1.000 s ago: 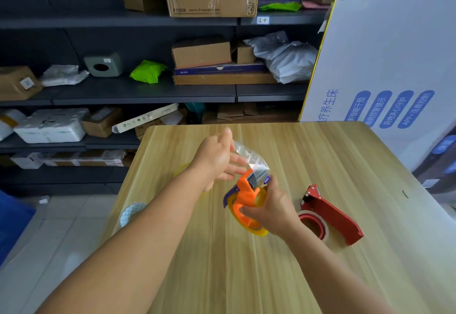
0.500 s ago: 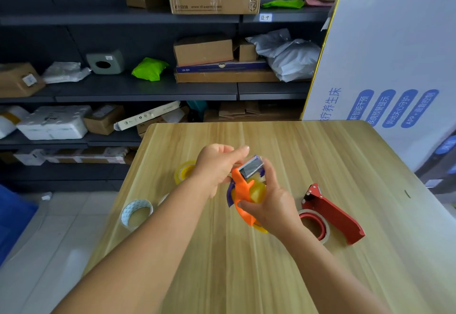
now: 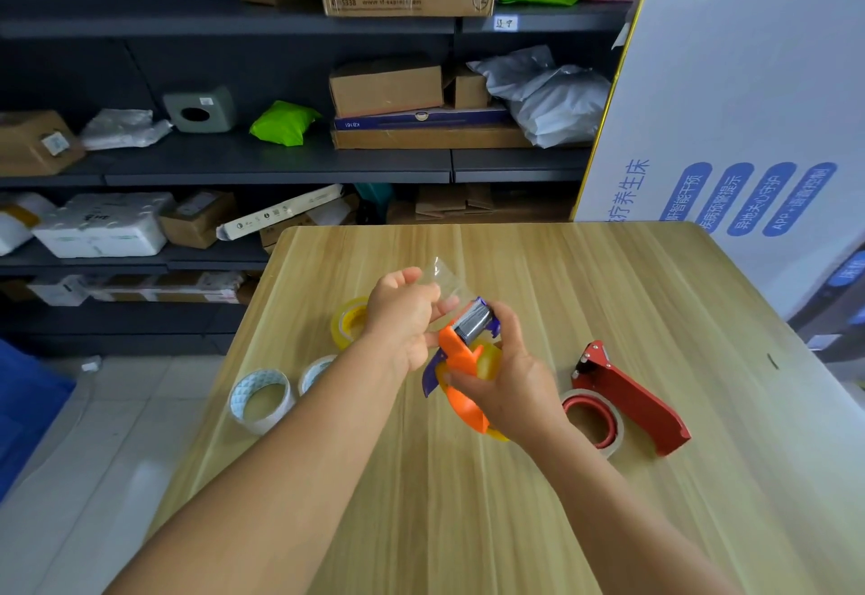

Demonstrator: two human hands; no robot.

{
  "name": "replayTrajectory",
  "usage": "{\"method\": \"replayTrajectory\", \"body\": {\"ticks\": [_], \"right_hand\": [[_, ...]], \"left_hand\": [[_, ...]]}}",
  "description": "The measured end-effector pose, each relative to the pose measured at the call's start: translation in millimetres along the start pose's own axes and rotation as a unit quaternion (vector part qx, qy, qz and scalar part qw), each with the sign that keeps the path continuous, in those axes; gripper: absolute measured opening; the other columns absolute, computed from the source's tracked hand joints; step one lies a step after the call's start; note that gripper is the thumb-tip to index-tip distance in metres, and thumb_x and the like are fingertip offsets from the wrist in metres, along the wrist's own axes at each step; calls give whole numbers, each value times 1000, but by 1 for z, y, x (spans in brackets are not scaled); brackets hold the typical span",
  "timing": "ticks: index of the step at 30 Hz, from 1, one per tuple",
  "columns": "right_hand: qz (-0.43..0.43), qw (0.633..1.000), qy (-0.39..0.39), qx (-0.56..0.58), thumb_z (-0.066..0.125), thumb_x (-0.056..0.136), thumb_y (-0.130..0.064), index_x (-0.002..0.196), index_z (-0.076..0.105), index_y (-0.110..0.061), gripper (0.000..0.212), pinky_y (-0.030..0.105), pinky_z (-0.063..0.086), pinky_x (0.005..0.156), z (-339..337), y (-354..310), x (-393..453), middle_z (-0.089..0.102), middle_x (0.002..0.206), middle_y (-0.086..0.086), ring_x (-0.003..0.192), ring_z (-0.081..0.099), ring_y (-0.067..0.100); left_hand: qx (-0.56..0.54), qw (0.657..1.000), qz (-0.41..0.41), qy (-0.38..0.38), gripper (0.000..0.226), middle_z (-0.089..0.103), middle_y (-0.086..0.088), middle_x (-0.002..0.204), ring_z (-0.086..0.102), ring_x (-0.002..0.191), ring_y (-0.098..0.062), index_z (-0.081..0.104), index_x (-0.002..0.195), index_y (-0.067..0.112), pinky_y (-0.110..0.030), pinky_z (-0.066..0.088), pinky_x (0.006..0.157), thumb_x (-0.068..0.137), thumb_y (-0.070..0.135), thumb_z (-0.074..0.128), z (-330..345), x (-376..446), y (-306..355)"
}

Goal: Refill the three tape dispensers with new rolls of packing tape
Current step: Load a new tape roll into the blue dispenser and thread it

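My right hand (image 3: 508,374) grips an orange tape dispenser (image 3: 461,360) with a yellowish roll in it, held above the wooden table (image 3: 561,295). My left hand (image 3: 402,313) pinches the clear tape end (image 3: 437,278) pulled up from the dispenser's metal blade end. A red tape dispenser (image 3: 632,400) with a roll in it lies on the table to the right. A yellow tape roll (image 3: 348,320) sits behind my left wrist. Two whitish rolls (image 3: 260,400) lie near the table's left edge, the second (image 3: 316,372) partly hidden by my left forearm.
A large white printed board (image 3: 749,103) leans at the table's right far corner. Dark shelving (image 3: 281,159) with cardboard boxes and parcels stands behind the table. A blue crate (image 3: 23,412) is on the floor at the left.
My left hand went from open above the dispenser to pinching the tape end, and has now drawn a clear strip up and to the left. The dispenser tilted slightly in my right hand.
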State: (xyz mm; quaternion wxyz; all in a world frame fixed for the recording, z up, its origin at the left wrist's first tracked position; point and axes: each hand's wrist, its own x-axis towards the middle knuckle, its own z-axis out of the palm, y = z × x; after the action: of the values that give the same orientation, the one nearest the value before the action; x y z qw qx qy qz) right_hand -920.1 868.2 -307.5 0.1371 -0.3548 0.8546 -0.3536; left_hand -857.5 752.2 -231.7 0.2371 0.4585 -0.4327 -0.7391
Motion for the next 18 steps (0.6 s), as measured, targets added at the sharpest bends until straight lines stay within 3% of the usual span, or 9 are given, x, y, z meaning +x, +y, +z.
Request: {"method": "replayTrajectory", "body": {"ticks": [5, 8, 10, 14, 16, 18], "right_hand": [[5, 1000, 15, -10, 64, 68, -65, 130, 23, -47, 77, 34, 48, 60, -7, -3, -2, 51, 67, -14, 67, 61, 21], [11, 1000, 19, -20, 68, 63, -63, 126, 28, -45, 77, 31, 44, 57, -12, -6, -1, 51, 70, -16, 68, 60, 18], [20, 1000, -2, -24, 72, 58, -59, 120, 31, -44, 76, 29, 42, 53, -14, -7, 1, 53, 70, -14, 65, 60, 15], [26, 998, -40, -44, 73, 51, -57, 105, 34, -40, 68, 28, 41, 47, -17, -5, 4, 54, 61, -7, 56, 58, 13], [28, 996, -45, -67, 72, 51, -57, 104, 33, -39, 67, 25, 35, 42, -21, -3, 6, 53, 59, -8, 53, 56, 10], [31, 994, -52, -92, 71, 55, -55, 107, 34, -37, 66, 23, 30, 40, -25, 0, 8, 52, 58, -9, 49, 53, 8]], "left_hand": [[-18, 1000, -7, 8, 36, 58, -8, 94, 66, 78, -17, 44, 124, 14, -40, 50, 55, 93, -5, 44, 0, -1, 1], [-12, 1000, -13, 2, 40, 55, -9, 81, 64, 76, -18, 41, 132, 5, -42, 51, 57, 93, -4, 44, 2, -1, -1], [6, 1000, -1, -6, 41, 57, -9, 84, 64, 80, -18, 40, 134, 3, -40, 51, 60, 94, 0, 48, 4, -3, -1], [107, 990, 92, -2, 50, 61, -10, 110, 65, 95, -22, 40, 138, 10, -37, 55, 74, 91, 5, 56, 10, -4, 5], [112, 985, 131, 0, 47, 62, -8, 102, 68, 91, -22, 42, 134, 11, -35, 57, 77, 90, 3, 56, 11, -5, 11], [95, 982, 166, 6, 44, 61, -4, 95, 70, 79, -16, 45, 130, 12, -31, 59, 71, 89, 0, 55, 11, -4, 19]]}}
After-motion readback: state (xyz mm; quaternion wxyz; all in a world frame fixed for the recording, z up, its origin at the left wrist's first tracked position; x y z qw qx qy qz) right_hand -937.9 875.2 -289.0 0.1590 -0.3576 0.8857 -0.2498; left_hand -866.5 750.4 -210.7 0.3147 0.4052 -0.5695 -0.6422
